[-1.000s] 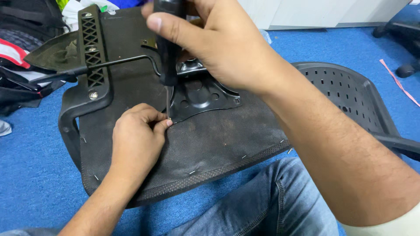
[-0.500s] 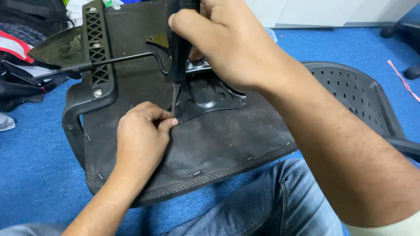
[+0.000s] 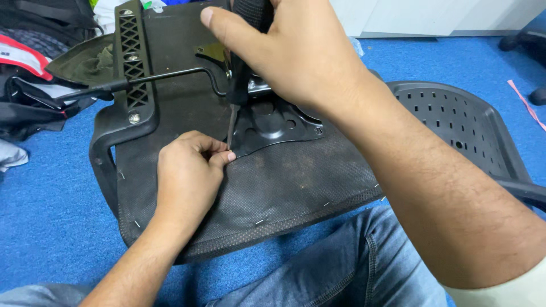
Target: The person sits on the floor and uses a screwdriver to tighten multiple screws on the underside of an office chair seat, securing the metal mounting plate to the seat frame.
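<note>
An upturned office chair seat (image 3: 284,187), black with a fabric-covered underside, lies across my lap. My right hand (image 3: 290,51) grips a black-handled screwdriver (image 3: 242,62) held nearly upright, its tip at the corner of the black metal mounting plate (image 3: 273,122). My left hand (image 3: 187,176) rests on the seat fabric with fingers pinched at the screwdriver tip, seemingly steadying a screw that I cannot make out. A thin black lever rod (image 3: 165,77) runs from the plate to the left.
A black plastic armrest bracket (image 3: 131,74) is bolted to the seat's left side. A perforated black plastic chair back (image 3: 455,119) lies on the blue carpet (image 3: 51,199) to the right. Dark bags (image 3: 28,68) sit at the upper left.
The view has drifted slightly, so the seat sits a little lower in the frame. Both hands hold the same pose at the plate corner.
</note>
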